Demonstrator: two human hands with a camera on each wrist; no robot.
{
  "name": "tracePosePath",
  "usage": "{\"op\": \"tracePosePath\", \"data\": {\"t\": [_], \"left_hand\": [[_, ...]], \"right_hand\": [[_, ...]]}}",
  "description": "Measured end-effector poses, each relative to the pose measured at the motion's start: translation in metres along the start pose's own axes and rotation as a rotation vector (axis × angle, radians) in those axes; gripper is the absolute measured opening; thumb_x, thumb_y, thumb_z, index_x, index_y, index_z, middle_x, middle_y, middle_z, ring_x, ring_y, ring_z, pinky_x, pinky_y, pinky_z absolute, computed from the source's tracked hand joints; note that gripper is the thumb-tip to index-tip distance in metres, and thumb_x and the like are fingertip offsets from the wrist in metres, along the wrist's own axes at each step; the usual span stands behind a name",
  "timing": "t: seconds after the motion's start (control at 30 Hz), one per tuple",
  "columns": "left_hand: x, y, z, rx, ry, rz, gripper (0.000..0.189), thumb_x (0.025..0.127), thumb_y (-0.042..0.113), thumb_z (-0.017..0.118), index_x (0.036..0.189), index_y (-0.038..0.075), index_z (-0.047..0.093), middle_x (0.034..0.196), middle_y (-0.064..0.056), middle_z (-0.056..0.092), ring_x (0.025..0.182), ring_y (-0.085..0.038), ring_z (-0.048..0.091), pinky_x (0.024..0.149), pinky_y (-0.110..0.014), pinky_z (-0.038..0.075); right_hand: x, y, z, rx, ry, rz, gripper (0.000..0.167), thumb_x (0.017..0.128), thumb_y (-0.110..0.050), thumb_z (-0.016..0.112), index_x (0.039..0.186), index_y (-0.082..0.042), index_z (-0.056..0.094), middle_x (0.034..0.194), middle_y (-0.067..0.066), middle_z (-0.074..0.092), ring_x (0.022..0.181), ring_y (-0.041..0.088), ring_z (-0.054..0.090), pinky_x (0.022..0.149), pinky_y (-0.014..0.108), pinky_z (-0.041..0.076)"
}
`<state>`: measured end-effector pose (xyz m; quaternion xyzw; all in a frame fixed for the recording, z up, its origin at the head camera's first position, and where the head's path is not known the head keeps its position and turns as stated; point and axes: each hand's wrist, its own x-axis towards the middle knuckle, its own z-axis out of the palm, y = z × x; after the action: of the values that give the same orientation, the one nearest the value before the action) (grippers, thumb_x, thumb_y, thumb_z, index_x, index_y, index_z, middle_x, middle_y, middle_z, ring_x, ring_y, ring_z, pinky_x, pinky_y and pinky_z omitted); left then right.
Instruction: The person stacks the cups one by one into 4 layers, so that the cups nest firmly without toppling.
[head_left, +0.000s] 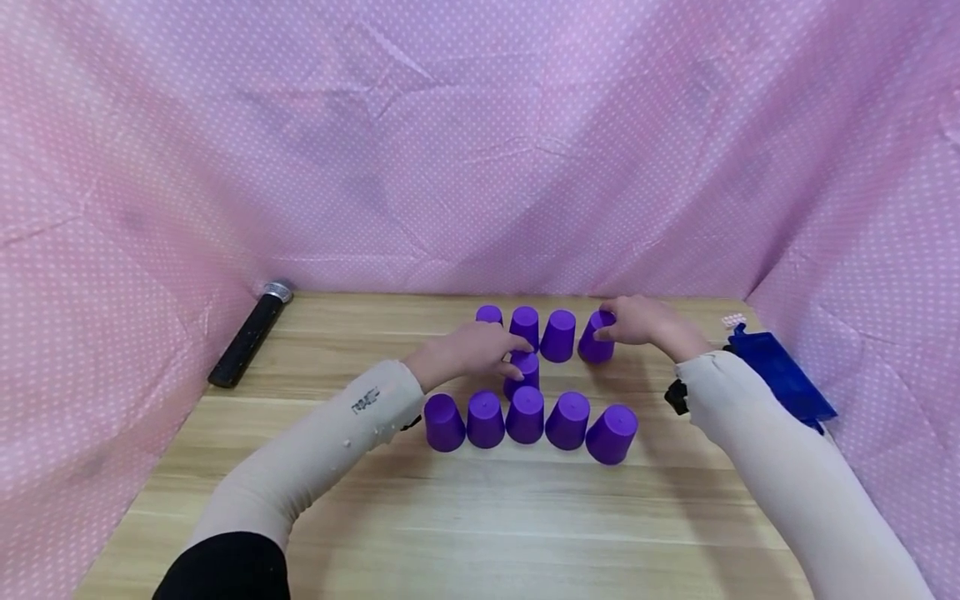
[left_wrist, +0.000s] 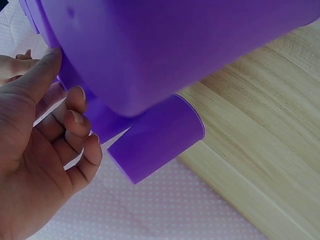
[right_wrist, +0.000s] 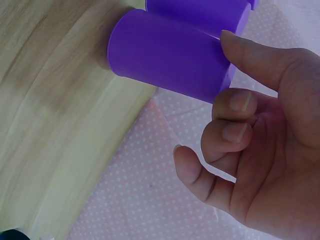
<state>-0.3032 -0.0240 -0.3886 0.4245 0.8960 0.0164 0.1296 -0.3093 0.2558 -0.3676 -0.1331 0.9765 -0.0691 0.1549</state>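
Observation:
Upside-down purple cups stand in two rows on the wooden table, with one cup between the rows. My left hand [head_left: 476,350] pinches the top of that middle cup [head_left: 523,379] between thumb and forefinger. At the right end of the back row, my right hand [head_left: 641,320] holds another purple cup [head_left: 596,346] near its closed end. The right wrist view shows the thumb on one side of this cup [right_wrist: 167,55] and curled fingers at the other. A front-row cup [left_wrist: 200,45] looms large in the left wrist view, partly hiding the cups behind.
The front row of several cups [head_left: 527,417] stands nearest my body. A black microphone [head_left: 251,333] lies at the left table edge. Off to the right is a blue plastic object [head_left: 783,375], partly behind my right sleeve. Pink dotted cloth [head_left: 480,150] hangs behind and on both sides.

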Motion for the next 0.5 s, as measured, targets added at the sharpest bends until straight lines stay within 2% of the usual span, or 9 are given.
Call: {"op": "tracePosePath", "data": {"t": [0.27, 0.5], "left_hand": [[0.0019, -0.0009, -0.0004, 0.017, -0.001, 0.006, 0.059, 0.092, 0.051, 0.066, 0.142, 0.022, 0.058, 0.110, 0.003, 0.073, 0.085, -0.013, 0.061, 0.089, -0.036, 0.054], [0.0023, -0.0017, 0.0010, 0.006, -0.003, 0.011, 0.058, 0.093, 0.050, 0.066, 0.143, 0.021, 0.057, 0.107, 0.004, 0.073, 0.082, -0.013, 0.060, 0.087, -0.036, 0.054]], "right_hand": [[0.0060, 0.0001, 0.0055, -0.002, -0.010, -0.011, 0.053, 0.092, -0.039, 0.066, 0.130, -0.001, 0.061, 0.117, 0.019, 0.069, 0.113, 0.042, 0.063, 0.093, 0.059, 0.049], [0.0064, -0.0016, 0.0081, 0.004, -0.018, 0.005, 0.061, 0.093, -0.040, 0.065, 0.137, 0.001, 0.056, 0.129, 0.025, 0.064, 0.121, 0.047, 0.058, 0.098, 0.062, 0.046]]}}
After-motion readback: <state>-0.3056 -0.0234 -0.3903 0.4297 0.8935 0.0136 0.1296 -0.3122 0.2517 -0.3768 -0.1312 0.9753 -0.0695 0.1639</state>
